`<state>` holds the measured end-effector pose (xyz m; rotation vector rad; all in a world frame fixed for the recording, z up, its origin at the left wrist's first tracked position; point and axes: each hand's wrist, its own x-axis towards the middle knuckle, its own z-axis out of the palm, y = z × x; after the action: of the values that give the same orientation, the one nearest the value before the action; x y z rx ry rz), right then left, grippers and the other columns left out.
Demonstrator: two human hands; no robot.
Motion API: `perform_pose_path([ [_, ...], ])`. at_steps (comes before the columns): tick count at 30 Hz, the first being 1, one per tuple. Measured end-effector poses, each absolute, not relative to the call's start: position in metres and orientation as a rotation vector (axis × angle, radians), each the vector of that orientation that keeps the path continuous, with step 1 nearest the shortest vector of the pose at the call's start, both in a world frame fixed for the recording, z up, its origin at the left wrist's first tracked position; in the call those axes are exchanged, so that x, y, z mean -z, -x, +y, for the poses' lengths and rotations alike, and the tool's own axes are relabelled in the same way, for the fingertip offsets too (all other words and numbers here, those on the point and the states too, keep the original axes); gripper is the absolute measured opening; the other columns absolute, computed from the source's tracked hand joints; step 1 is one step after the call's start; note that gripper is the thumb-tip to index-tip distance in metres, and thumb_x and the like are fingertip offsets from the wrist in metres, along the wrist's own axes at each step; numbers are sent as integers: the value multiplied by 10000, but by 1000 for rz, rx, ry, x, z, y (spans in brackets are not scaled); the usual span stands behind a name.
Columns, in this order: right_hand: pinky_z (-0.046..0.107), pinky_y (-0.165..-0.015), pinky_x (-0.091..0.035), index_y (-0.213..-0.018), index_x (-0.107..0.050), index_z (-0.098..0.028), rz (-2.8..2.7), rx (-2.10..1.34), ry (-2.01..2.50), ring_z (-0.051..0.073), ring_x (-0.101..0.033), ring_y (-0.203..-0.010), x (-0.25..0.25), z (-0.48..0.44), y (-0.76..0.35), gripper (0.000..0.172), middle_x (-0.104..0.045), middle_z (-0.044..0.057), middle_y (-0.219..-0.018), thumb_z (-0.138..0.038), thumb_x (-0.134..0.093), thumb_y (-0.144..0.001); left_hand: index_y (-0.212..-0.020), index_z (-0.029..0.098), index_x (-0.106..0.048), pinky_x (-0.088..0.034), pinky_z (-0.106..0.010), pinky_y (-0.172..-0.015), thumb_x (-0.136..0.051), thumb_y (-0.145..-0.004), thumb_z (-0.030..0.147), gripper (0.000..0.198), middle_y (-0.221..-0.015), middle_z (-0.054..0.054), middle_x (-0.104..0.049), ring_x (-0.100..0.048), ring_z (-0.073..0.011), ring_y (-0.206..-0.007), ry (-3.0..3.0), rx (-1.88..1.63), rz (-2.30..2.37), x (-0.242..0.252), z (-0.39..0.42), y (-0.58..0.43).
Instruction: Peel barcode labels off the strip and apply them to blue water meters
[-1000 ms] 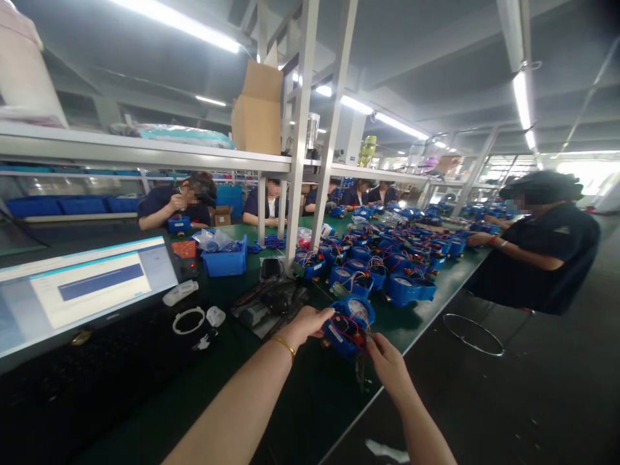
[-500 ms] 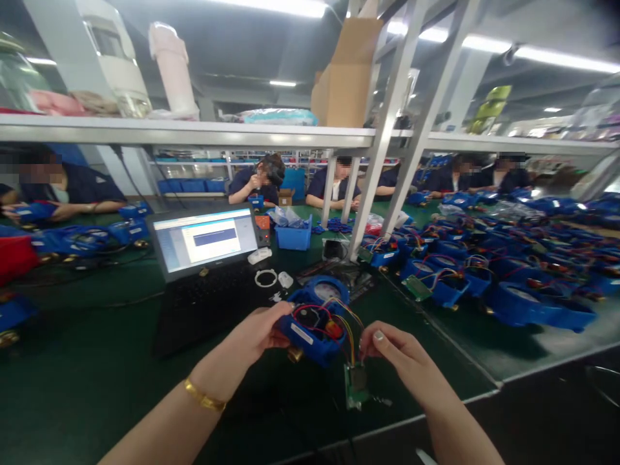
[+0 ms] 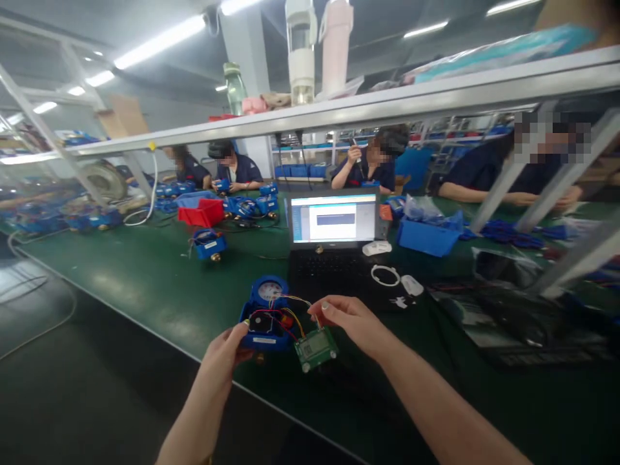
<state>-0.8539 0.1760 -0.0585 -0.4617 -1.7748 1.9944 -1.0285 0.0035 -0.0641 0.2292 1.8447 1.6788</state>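
Note:
My left hand (image 3: 225, 352) grips the near left side of a blue water meter (image 3: 264, 340), thumb on its rim. The meter has a round dial at the back and an uncovered housing with a black part, an orange-red part and coloured wires. Those wires lead to a green circuit board (image 3: 317, 349) hanging at the meter's right, its display face visible. Above the board's upper edge, my right hand (image 3: 353, 321) pinches the thin wires (image 3: 301, 299) between thumb and fingers. The tips of the wires under those fingers are hidden.
Behind the meter stands a lit laptop (image 3: 333, 223). A white ring (image 3: 385, 276) and small white parts lie at its right, near a blue bin (image 3: 426, 239). Another blue meter (image 3: 209, 244) and a red bin (image 3: 201, 212) sit left. Co-workers sit beyond the shelf (image 3: 271, 123).
The view has swung left. Both hands have carried the meter left across the bench, and the board is now tilted so its display faces up. My right hand stays at the wires.

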Motion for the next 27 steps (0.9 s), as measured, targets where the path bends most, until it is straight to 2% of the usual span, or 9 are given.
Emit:
perform_pose_path([
  [4,332,-779,-424,-823,-709,-159,-1790,-2072,502,170,-579,-760,69,177,883,510,-654,43,-782,-644,-693,-665,-969,73,-581,-563,-275,-689,-553,-831,391,347,-823,-128,-680,-666,-187,-715,-205,-1699,1919,86,-8,1035],
  [6,324,-769,-420,-834,-708,-163,-1770,-2099,521,165,-577,-756,72,180,889,518,-656,40,-790,-648,-698,-653,-1060,43,-559,-564,-388,-784,-523,-836,430,448,-914,-178,-669,-670,-252,-806,-262,-1653,1968,88,-12,1039],
  [8,312,-747,-415,-849,-708,-169,-1746,-2124,533,158,-573,-745,73,182,893,519,-658,38,-804,-648,-700,-649,-1209,27,-493,-481,-510,-934,-602,-774,447,615,-1100,-224,-607,-614,-331,-1000,-325,-1622,2088,83,-17,1045],
  [10,298,-727,-407,-856,-708,-170,-1725,-2154,535,148,-568,-730,74,182,896,511,-658,35,-799,-639,-705,-652,-1343,83,-390,-323,-569,-1065,-671,-714,442,777,-1342,-218,-438,-434,-373,-1239,-624,-1521,2377,70,-19,1050],
  [12,286,-709,-397,-849,-706,-164,-1704,-2191,528,140,-563,-711,75,181,899,506,-653,32,-774,-630,-712,-653,-1398,209,-336,-216,-584,-1111,-660,-738,384,755,-1493,-126,-255,-199,-352,-1381,-1245,-1207,2624,52,-16,1051],
  [15,267,-681,-383,-823,-694,-157,-1658,-2246,511,124,-548,-679,76,181,905,509,-640,24,-743,-631,-721,-640,-1406,356,-301,-231,-595,-1101,-664,-737,205,775,-1553,-8,-141,-19,-323,-1419,-2062,-589,2393,25,1,1046],
  [20,263,-638,-389,-759,-642,-136,-1597,-2269,455,136,-553,-679,70,178,912,590,-630,54,-750,-719,-624,-669,-1353,403,-386,-200,-552,-1124,-770,-634,141,856,-1526,-24,-242,-172,-316,-1401,-2438,-145,1834,-1,43,1036],
  [23,292,-654,-432,-783,-612,-136,-1633,-2204,455,171,-594,-710,61,176,911,647,-639,83,-756,-772,-520,-706,-1315,396,-446,-258,-547,-1103,-787,-592,135,841,-1484,-42,-328,-357,-324,-1318,-2415,-128,1827,-3,54,1034],
  [27,352,-724,-493,-963,-610,-162,-1742,-1920,574,208,-645,-813,58,194,888,645,-660,105,-926,-750,-431,-770,-1309,369,-465,-371,-519,-1043,-765,-578,179,812,-1415,-44,-432,-456,-332,-1232,-2331,-259,1966,9,58,1042],
])
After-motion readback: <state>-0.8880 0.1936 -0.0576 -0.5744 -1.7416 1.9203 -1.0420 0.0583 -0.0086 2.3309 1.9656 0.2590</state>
